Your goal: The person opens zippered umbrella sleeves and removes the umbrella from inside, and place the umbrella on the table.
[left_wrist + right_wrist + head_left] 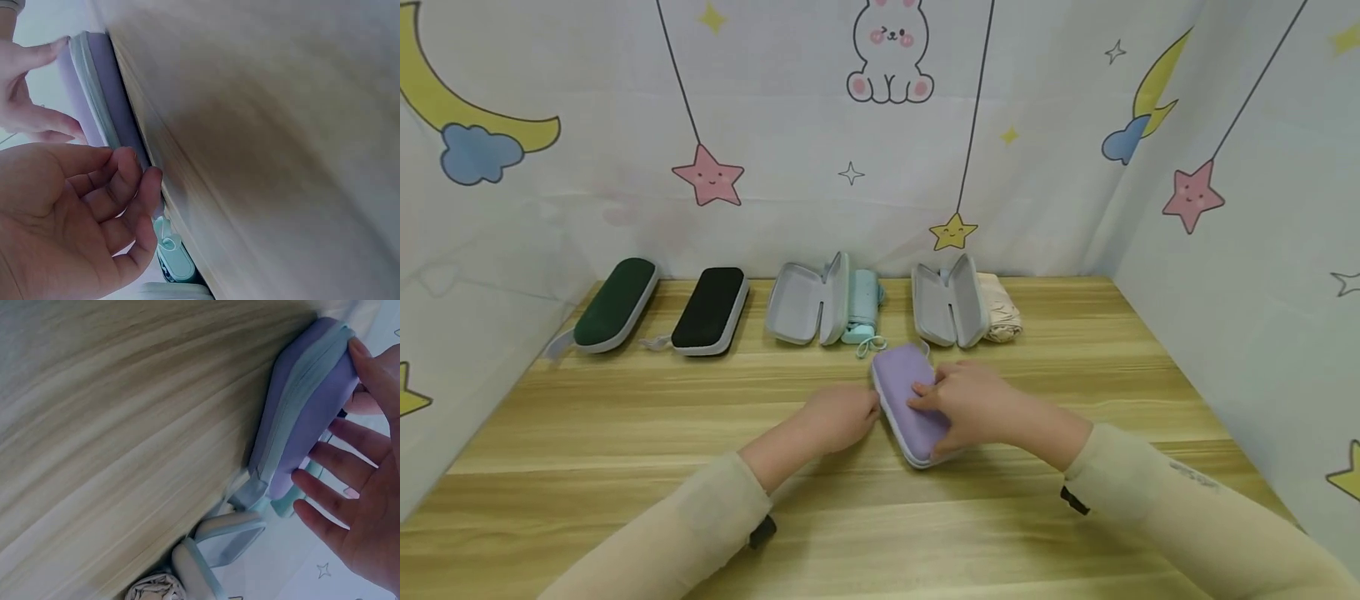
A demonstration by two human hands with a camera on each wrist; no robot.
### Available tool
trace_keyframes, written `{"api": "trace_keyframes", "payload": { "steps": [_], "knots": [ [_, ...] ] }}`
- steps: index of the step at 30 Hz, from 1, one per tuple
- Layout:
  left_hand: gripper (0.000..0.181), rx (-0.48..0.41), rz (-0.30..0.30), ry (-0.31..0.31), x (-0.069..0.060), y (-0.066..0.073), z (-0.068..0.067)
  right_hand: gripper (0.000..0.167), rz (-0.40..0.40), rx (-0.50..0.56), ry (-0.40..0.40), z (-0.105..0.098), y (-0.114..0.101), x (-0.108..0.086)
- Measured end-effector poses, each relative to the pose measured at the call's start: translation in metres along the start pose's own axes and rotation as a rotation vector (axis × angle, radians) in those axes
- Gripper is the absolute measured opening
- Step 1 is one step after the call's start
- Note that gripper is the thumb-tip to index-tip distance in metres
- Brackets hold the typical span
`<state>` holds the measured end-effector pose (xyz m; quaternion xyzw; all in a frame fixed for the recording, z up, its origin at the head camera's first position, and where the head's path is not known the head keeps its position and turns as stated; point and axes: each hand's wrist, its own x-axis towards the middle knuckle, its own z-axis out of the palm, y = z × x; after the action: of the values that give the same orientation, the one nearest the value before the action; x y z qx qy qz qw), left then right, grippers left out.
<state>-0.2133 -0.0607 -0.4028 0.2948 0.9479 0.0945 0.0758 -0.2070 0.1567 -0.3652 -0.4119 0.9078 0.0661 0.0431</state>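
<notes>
A purple zip case (904,392) with a pale zip band lies closed on the table, slightly slanted. My left hand (842,417) is at its left side. In the left wrist view, the left thumb and forefinger (125,164) pinch at the zip band, and the other fingers curl loosely. The zipper pull is hidden by the fingertips. My right hand (973,404) rests on the case from the right. Its fingers (350,459) spread fairly straight over the top, and the thumb presses the near edge of the purple case (312,406).
Along the back stand a closed green case (617,302), a closed black case (709,308) and two open grey-lined cases (793,304) (934,308). Beside them lie a mint folded umbrella (863,300) and a beige folded-fabric bundle (1000,310). A printed curtain (805,108) hangs behind the table (625,467).
</notes>
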Motion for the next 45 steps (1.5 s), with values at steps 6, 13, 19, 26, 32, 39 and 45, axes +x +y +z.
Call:
{"api": "trace_keyframes", "payload": {
  "steps": [6,13,19,26,32,39,45],
  "knots": [
    [0.026,-0.006,0.008,0.003,-0.008,0.001,-0.001,0.074,0.054,-0.051,0.019,0.004,-0.010,0.007],
    [0.023,-0.010,-0.024,-0.009,-0.016,0.000,-0.007,0.075,0.040,-0.059,0.048,0.005,-0.013,0.009],
    [0.026,0.025,-0.011,-0.011,-0.017,-0.001,-0.007,0.072,0.020,-0.054,0.041,0.004,-0.011,0.007],
    [0.027,0.143,0.052,-0.022,-0.027,0.004,-0.011,0.072,0.046,0.001,0.055,0.004,-0.012,0.009],
    [0.026,0.169,0.099,-0.064,-0.033,0.012,-0.015,0.073,0.050,0.016,0.074,0.005,-0.013,0.011],
    [0.027,0.164,0.136,-0.082,-0.033,0.018,-0.016,0.072,0.055,0.038,0.103,0.007,-0.013,0.012],
    [0.028,0.142,0.163,-0.103,-0.034,0.016,-0.015,0.071,0.052,0.067,0.134,0.010,-0.012,0.012]
  ]
}}
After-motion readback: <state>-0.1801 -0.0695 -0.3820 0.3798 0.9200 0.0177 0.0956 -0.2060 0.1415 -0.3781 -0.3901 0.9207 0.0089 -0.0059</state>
